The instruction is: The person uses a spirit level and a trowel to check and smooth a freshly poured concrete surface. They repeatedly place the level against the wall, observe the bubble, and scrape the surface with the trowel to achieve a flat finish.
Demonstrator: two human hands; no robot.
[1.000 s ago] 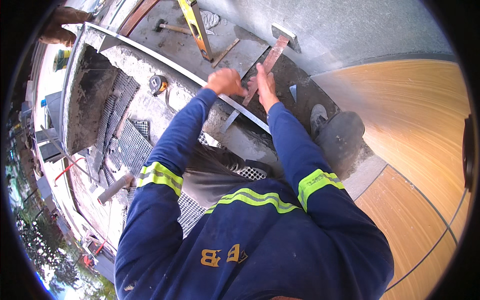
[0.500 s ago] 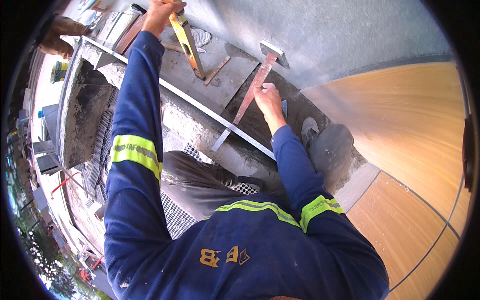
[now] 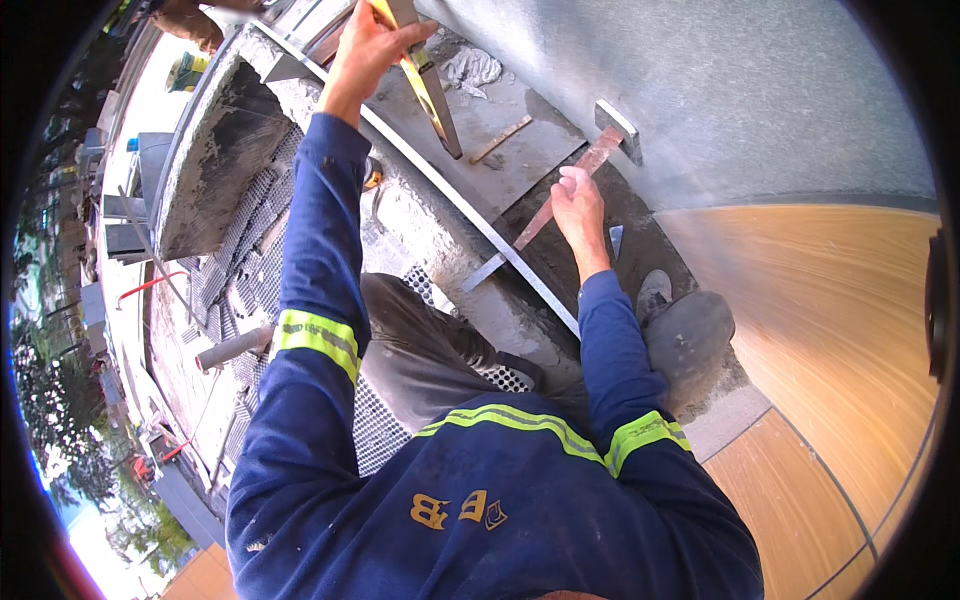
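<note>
My left hand [image 3: 372,52], at the top, is closed around a yellow spirit level [image 3: 432,100] that slants down toward the slab; the level's top runs out of view. My right hand [image 3: 579,212] is curled, fingertips on a flat reddish-brown strip [image 3: 537,222]. One end of this strip reaches a small grey block [image 3: 618,130] at the foot of the grey wall. Its other end comes to a long pale metal straightedge [image 3: 440,188], which runs diagonally between my arms. Beyond the straightedge, a short silvery strip [image 3: 484,273] lies roughly in line with the reddish one.
Wood-look panels [image 3: 820,290] stand at the right. A thin wooden stick [image 3: 502,139] and crumpled cloth [image 3: 472,70] lie on the grey slab. Black perforated matting [image 3: 376,430] covers ground by my legs. A grey pipe [image 3: 233,348] and a curved rough-edged wall [image 3: 215,160] are at the left.
The whole scene has shifted to the right in view as my head moved. Both hands keep their grips, and the spirit level and strip stay at about the same spots.
</note>
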